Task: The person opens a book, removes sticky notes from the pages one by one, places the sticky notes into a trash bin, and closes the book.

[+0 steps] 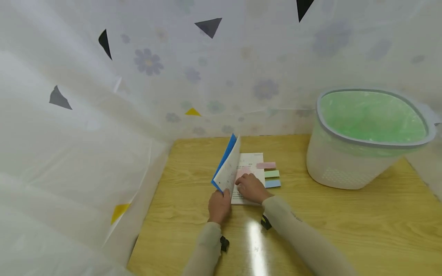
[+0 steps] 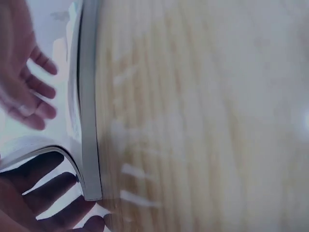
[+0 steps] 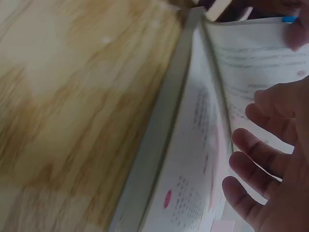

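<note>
While the blue-covered book was gripped by the left hand | right hand was held kinda loose over its open page

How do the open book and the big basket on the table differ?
The book lies open with its blue cover raised, while the basket stands upright. The book looks smaller than the basket. The left hand grips the book; no hand touches the basket. Both rest on the wooden table.

The book lies on the table, left of the basket.
</note>
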`<state>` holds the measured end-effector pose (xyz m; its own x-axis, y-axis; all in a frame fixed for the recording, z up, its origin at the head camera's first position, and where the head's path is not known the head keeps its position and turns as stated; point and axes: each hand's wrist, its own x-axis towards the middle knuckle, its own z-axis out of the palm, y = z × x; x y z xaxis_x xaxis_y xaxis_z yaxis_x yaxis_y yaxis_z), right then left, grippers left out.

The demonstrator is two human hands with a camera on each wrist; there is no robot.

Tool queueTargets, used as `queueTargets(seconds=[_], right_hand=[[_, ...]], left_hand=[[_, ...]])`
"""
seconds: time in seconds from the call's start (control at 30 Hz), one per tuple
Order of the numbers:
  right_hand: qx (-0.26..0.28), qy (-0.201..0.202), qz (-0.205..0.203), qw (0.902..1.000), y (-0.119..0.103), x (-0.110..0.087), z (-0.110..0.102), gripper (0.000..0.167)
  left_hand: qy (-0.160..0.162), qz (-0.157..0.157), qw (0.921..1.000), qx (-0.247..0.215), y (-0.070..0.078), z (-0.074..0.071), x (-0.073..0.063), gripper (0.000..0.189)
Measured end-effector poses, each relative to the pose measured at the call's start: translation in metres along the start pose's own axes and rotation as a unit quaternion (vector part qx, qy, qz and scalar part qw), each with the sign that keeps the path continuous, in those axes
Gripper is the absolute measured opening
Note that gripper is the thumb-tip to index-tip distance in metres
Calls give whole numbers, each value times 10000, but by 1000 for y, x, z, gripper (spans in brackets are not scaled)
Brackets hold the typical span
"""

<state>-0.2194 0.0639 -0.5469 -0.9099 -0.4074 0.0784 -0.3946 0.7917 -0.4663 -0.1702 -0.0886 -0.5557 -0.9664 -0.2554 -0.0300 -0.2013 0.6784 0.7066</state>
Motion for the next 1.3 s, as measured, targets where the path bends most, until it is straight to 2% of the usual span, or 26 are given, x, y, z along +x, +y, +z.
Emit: queueTargets(seconds=[0.13, 0.2, 0.27, 0.33, 0.4, 0.47, 0.53, 0.6, 0.63, 0.7, 0.77, 0.8, 0.83, 0.87, 0.93, 1.0, 1.13, 1.23, 1.3], right_hand=[[-559, -130, -202, 9981, 4, -5, 8, 21], [-734, -204, -298, 9966, 5, -9, 12, 21], [-947, -324, -304, 9945, 6, -12, 14, 23], [-1034, -435, -277, 9933, 5, -14, 14, 28], [-1159, -521, -221, 9916, 5, -15, 12, 37], [-1149, -640, -160, 9912, 4, -18, 9, 49], [-1151, -772, -122, 9903, 3, -21, 6, 56], [-1165, -877, -97, 9893, 3, -23, 5, 60], [-1193, -878, -110, 9889, 3, -24, 5, 60], [-1233, -852, -125, 9886, 4, -24, 5, 57], [-1193, -775, -124, 9897, 4, -25, 6, 55], [-1171, -753, -110, 9902, 4, -25, 7, 54], [-1151, -738, -95, 9906, 5, -25, 8, 54], [-1166, -739, -81, 9904, 6, -26, 9, 53], [-1192, -712, -82, 9903, 8, -25, 11, 52], [-1237, -676, -116, 9899, 10, -24, 12, 51], [-1230, -578, -241, 9904, 11, -23, 13, 51], [-1144, -680, -225, 9909, 11, -23, 13, 50], [-1101, -701, -185, 9913, 10, -25, 14, 50]], left_hand=[[371, -571, 9940, -856, -4, -2, -2, 36], [620, -734, 9873, -1269, -6, -2, -4, 49], [993, -752, 9830, -1352, -9, -1, -5, 70], [1378, -779, 9802, -1191, -11, 0, -4, 86], [1787, -678, 9786, -760, -12, 0, -1, 97], [2158, -426, 9754, -138, -14, 0, 3, 101], [2265, -27, 9713, 729, -13, -1, 7, 98], [2030, 633, 9616, 1734, -11, -2, 12, 90], [1812, 1064, 9518, 2234, -9, -3, 15, 85], [1224, 1933, 9199, 3185, -5, -5, 21, 72], [588, 2601, 8899, 3700, 0, -7, 26, 62], [283, 2745, 8827, 3803, 2, -7, 26, 57], [11, 2761, 8804, 3857, 5, -8, 26, 54], [-206, 2669, 8815, 3889, 7, -8, 26, 49], [-458, 2340, 8941, 3791, 11, -8, 23, 52], [-488, 2024, 9042, 3730, 13, -6, 19, 59], [-447, 1703, 9126, 3689, 11, 1, 14, 84], [-656, 1563, 9229, 3457, 8, 4, 14, 94], [-807, 1487, 9287, 3301, 8, 5, 15, 93]])
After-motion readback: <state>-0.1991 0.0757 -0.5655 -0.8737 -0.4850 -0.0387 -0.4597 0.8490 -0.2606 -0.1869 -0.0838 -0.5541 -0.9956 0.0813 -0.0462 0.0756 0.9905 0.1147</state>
